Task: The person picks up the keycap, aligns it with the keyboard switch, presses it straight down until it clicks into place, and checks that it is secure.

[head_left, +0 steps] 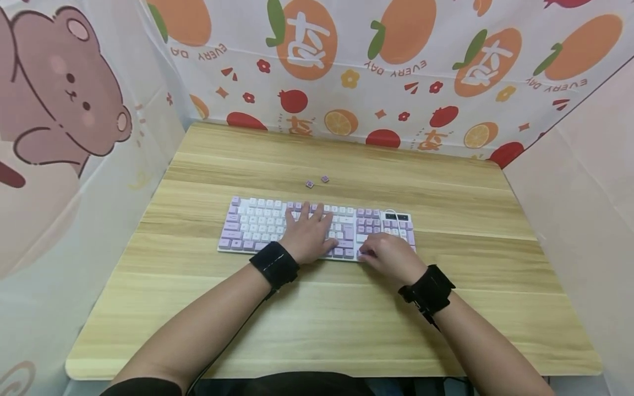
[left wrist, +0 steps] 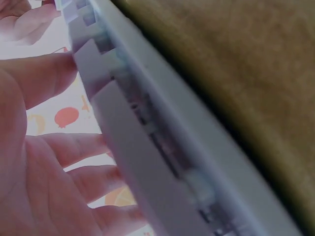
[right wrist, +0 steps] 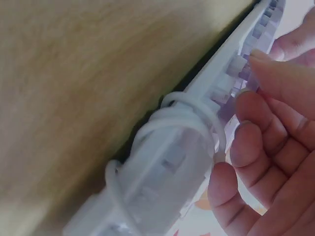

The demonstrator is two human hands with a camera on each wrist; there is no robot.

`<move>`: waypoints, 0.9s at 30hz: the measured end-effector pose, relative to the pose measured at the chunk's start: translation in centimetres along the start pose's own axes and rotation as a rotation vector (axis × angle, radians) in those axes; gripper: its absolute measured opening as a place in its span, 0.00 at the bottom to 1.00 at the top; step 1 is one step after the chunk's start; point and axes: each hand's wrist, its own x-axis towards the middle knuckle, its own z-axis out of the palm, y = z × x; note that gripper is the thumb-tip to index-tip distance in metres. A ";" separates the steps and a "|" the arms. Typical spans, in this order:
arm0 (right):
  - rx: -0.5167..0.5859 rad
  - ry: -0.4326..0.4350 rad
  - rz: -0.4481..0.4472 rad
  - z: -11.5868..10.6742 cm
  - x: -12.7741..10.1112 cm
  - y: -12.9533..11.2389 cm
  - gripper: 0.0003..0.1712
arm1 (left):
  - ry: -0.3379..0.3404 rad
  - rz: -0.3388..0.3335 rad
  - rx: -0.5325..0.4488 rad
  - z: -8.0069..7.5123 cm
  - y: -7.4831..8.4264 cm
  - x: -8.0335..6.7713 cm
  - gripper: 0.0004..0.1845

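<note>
A white and purple keyboard [head_left: 255, 220] lies on the table in the head view. My left hand [head_left: 308, 236] rests on its middle with the fingers spread, hiding some keys. In the left wrist view the thumb [left wrist: 54, 76] touches the edge of the keys. At the keyboard's right part, my right hand [head_left: 393, 257] has its fingers curled, and in the right wrist view its thumb and index finger pinch a keycap [right wrist: 239, 69] on the near edge. Two loose purple keycaps, one [head_left: 309, 184] left of the other [head_left: 324, 179], lie behind the keyboard.
A white cable [right wrist: 184, 118] loops round the right end of the keyboard. The wooden table [head_left: 247, 319] meets a fruit-patterned curtain [head_left: 356, 104] at the back, with more cloth walls at the left and right. Black bands circle both wrists.
</note>
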 end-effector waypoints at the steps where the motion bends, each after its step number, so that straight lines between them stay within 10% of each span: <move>1: -0.001 -0.006 -0.004 0.0 0.1 0.0 0.05 | 0.000 -0.002 0.007 -0.1 0.0 0.0 0.39; 27: 0.217 -0.196 0.093 -2.8 4.2 1.3 0.08 | -0.031 -0.015 0.039 0.0 -0.1 -0.8 0.39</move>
